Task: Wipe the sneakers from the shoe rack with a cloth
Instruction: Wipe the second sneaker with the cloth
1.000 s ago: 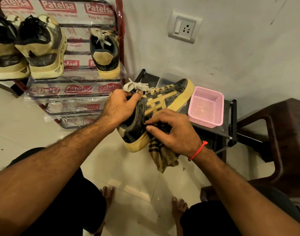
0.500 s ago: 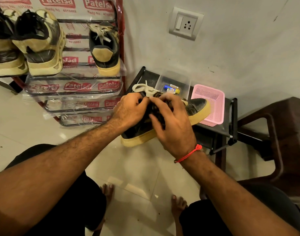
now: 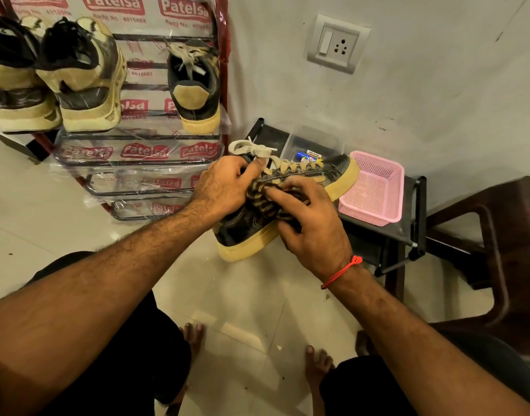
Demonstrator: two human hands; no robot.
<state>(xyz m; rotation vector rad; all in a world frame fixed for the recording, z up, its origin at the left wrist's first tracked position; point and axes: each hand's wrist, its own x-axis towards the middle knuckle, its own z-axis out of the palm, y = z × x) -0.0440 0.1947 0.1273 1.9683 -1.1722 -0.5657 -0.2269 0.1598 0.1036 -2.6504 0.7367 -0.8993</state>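
A dark sneaker (image 3: 245, 232) with a yellowish sole and pale laces is held in the air at the middle of the head view, toe pointing to the right. My left hand (image 3: 224, 187) grips it at the collar, thumb by the lace bow. My right hand (image 3: 311, 226) presses a striped brown cloth (image 3: 265, 196) against the sneaker's side, fingers curled over the cloth. The shoe rack (image 3: 137, 151), wrapped in printed plastic, stands at upper left with a matching dark sneaker (image 3: 194, 85) and two chunky beige sneakers (image 3: 80, 76) on its top shelf.
A low black stand (image 3: 386, 232) behind the sneaker carries a pink plastic basket (image 3: 374, 187) and a clear box (image 3: 314, 145) with small items. A dark brown chair (image 3: 498, 235) is at right. A wall socket (image 3: 337, 43) sits above. My bare feet are on the tiled floor.
The sneaker has turned from side-up to upright and lowered slightly. My right hand moved the cloth from under the sole up onto the sneaker's side.
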